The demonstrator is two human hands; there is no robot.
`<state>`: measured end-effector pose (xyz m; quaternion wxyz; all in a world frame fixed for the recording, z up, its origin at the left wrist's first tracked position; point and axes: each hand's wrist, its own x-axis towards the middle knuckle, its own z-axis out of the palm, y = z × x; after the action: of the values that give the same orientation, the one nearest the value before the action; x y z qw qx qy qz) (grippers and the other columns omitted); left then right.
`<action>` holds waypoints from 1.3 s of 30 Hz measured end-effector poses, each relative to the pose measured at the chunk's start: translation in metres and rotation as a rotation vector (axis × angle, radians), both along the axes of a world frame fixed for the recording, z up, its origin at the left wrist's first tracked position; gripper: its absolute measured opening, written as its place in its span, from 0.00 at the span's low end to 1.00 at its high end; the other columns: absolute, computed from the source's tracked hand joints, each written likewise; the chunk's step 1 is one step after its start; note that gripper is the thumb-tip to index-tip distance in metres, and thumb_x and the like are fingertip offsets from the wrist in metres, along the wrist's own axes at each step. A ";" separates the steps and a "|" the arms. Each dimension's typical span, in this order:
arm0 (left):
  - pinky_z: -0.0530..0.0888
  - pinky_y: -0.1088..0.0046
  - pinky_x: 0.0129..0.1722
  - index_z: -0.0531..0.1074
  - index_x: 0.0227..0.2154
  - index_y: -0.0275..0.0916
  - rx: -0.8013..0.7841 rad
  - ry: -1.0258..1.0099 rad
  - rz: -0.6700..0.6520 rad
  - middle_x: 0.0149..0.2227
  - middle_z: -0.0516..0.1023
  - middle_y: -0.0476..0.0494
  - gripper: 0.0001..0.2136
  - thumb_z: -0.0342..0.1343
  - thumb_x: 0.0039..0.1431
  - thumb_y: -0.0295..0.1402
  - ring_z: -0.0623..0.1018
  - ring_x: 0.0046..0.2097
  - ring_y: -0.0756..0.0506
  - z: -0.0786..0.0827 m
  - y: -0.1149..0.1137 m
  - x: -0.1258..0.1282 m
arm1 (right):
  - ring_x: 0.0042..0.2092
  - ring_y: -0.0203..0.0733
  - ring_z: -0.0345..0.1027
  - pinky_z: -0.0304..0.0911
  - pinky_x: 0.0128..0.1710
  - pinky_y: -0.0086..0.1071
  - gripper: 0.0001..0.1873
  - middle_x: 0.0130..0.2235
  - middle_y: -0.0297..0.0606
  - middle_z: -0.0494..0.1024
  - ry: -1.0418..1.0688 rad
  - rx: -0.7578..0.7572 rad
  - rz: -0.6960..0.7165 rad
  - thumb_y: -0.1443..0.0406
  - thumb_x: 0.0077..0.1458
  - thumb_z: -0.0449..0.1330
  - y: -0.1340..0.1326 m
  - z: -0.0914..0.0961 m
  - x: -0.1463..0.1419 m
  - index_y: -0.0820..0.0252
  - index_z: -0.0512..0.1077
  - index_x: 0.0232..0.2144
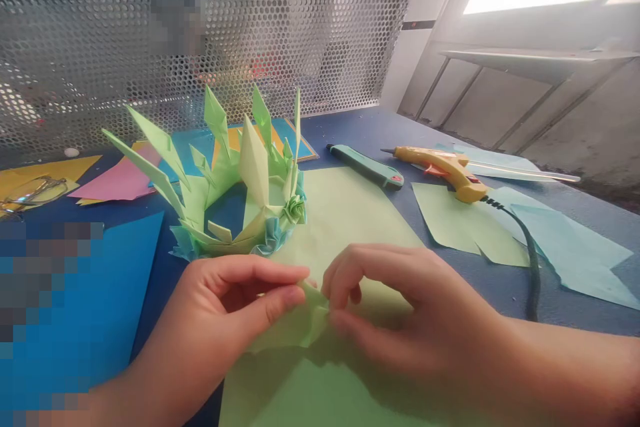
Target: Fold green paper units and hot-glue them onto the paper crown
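Between my two hands is a small folded piece of light green paper (314, 320). My left hand (240, 307) pinches its upper left part between thumb and fingertips. On its right edge, the thumb and fingers of my right hand (395, 307) are closed. Beneath both hands lies a large pale green sheet (350, 213). Just beyond my left hand stands a green paper crown (215, 193) with tall pointed spikes, a green paper rose (294, 211) and blue-green folded pieces on its band.
A yellow glue gun (445, 167) with a dark cord lies right, near a teal utility knife (367, 165). Green scraps (450, 227) and light blue paper (575, 240) lie beside it. Glasses (37, 192), pink paper (123, 177) and a blue sheet (135, 280) are left. A perforated metal panel (300, 27) stands behind.
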<state>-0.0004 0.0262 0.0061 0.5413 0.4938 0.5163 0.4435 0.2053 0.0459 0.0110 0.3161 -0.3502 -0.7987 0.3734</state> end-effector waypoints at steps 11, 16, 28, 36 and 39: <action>0.78 0.89 0.29 0.84 0.17 0.48 -0.141 -0.038 0.127 0.23 0.86 0.59 0.08 0.73 0.38 0.26 0.85 0.28 0.51 0.013 -0.006 0.010 | 0.22 0.26 0.62 0.60 0.23 0.17 0.10 0.22 0.24 0.73 0.024 0.055 -0.090 0.75 0.53 0.61 -0.009 0.003 -0.004 0.58 0.69 0.24; 0.76 0.91 0.28 0.85 0.18 0.47 -0.182 -0.048 0.090 0.22 0.86 0.58 0.09 0.75 0.34 0.25 0.84 0.27 0.52 0.014 -0.006 0.009 | 0.23 0.27 0.63 0.59 0.22 0.18 0.11 0.22 0.25 0.73 -0.007 0.002 -0.038 0.72 0.57 0.62 -0.006 0.004 0.000 0.57 0.69 0.25; 0.75 0.93 0.26 0.84 0.18 0.44 -0.231 -0.182 0.015 0.20 0.85 0.57 0.10 0.77 0.32 0.23 0.82 0.24 0.54 0.011 -0.004 0.007 | 0.25 0.28 0.64 0.61 0.24 0.18 0.12 0.25 0.25 0.73 -0.032 -0.111 0.021 0.70 0.61 0.61 -0.004 0.006 0.004 0.56 0.68 0.25; 0.77 0.89 0.28 0.84 0.18 0.46 -0.184 -0.142 -0.012 0.22 0.85 0.57 0.11 0.74 0.35 0.21 0.83 0.26 0.53 0.006 -0.004 0.004 | 0.25 0.29 0.65 0.60 0.24 0.20 0.11 0.24 0.26 0.77 -0.057 -0.067 -0.009 0.69 0.60 0.63 -0.007 0.001 0.002 0.57 0.70 0.26; 0.78 0.88 0.29 0.83 0.18 0.49 -0.108 -0.106 -0.074 0.23 0.85 0.57 0.10 0.72 0.40 0.23 0.84 0.27 0.52 0.003 -0.002 0.003 | 0.24 0.28 0.64 0.60 0.23 0.19 0.11 0.23 0.26 0.76 -0.035 -0.043 -0.023 0.69 0.60 0.64 -0.007 0.001 0.002 0.57 0.71 0.25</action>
<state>0.0031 0.0244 0.0087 0.6096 0.4583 0.4916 0.4202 0.2072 0.0391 0.0117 0.2986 -0.3728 -0.7917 0.3808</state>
